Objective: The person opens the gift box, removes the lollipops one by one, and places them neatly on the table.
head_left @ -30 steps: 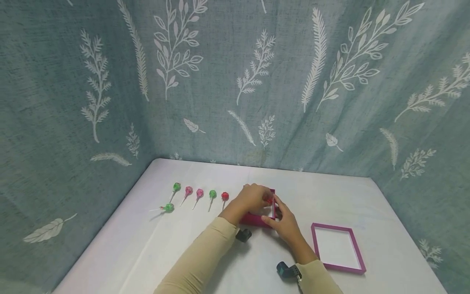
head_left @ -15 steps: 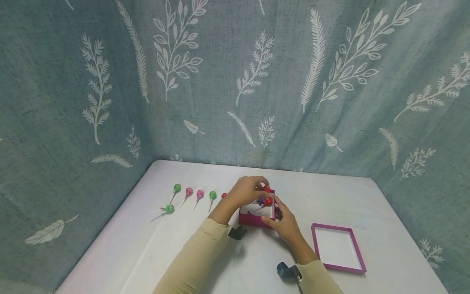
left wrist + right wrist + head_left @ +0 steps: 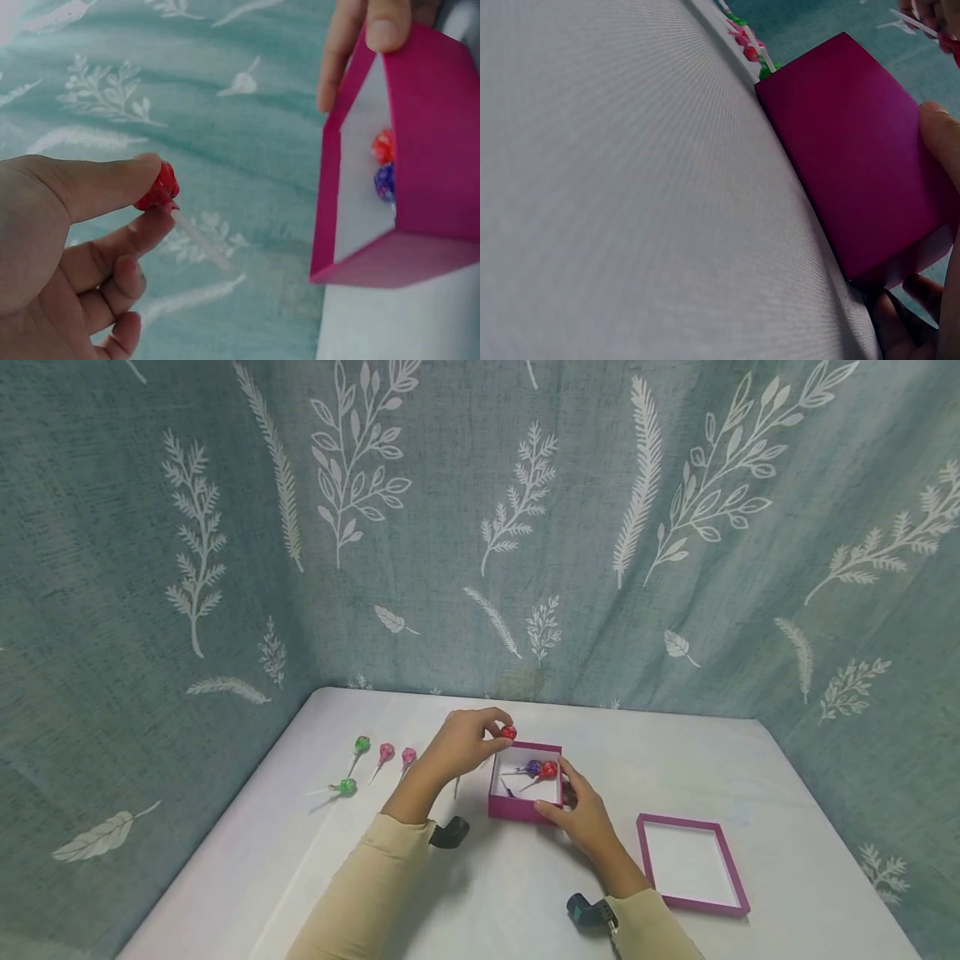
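Note:
My left hand [image 3: 467,745] pinches a red lollipop [image 3: 507,732] by its wrapped head, above the far left corner of a magenta box [image 3: 517,809]. In the left wrist view, the lollipop's white stick [image 3: 204,241] points away from the thumb and forefinger. My right hand [image 3: 583,810] grips the box at its right side, thumb near the front corner. Inside the box lie a purple lollipop [image 3: 533,767] and another red lollipop [image 3: 549,770]. A further stick with a dark purple end [image 3: 507,787] shows near the box's left wall.
Left on the white table [image 3: 360,877] lie a green lollipop [image 3: 362,744], two pink lollipops [image 3: 386,751] and another green lollipop [image 3: 346,786] set apart nearer me. My left hand and forearm hide more of that row. A magenta-rimmed lid [image 3: 733,870] lies at the right.
My left hand has come up out of the box with the red lollipop and moved left, uncovering the lollipops inside. My right hand has stayed on the box.

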Demonstrator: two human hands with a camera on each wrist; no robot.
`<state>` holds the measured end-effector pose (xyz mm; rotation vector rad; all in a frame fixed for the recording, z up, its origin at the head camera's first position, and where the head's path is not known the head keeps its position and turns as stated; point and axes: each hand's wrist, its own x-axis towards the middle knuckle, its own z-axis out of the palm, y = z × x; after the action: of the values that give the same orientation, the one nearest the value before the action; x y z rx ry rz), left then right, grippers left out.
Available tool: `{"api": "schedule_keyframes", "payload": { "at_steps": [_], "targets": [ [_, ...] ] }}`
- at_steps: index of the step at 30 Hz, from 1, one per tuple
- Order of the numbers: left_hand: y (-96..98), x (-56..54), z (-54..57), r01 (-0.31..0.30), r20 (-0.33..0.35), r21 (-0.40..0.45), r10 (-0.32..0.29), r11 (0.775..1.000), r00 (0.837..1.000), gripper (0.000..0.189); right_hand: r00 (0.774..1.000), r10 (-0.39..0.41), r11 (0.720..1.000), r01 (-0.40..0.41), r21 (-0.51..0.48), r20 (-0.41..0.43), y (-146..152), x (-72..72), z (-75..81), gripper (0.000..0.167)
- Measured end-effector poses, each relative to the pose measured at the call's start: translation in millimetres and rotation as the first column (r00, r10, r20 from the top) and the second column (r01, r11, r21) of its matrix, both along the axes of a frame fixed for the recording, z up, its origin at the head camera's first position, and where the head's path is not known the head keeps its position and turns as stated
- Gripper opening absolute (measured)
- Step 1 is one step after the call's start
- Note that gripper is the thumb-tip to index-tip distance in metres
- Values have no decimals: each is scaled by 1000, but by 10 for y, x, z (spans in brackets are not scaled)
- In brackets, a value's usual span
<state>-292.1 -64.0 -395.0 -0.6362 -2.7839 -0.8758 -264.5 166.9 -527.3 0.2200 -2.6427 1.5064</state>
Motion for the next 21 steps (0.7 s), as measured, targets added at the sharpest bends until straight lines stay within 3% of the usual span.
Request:
{"api": "schedule_keyframes", "payload": {
  "at_steps": [7, 12, 21],
  "targets": [
    [-140, 59, -72, -38, -10, -9, 38, 999, 999, 21, 1000, 7, 1000, -7, -10, -17, -8, 19, -3, 95],
    [-274, 101, -121, -83, 36, -20, 84, 996, 996, 22, 1000, 3, 1000, -3, -22, -9, 7, 17, -4, 95],
    [-726, 173, -330, -170, 57, -22, 171, 985, 984, 22, 1000, 12, 1000, -12, -24, 7, 9, -1, 4, 97]
  ]
}}
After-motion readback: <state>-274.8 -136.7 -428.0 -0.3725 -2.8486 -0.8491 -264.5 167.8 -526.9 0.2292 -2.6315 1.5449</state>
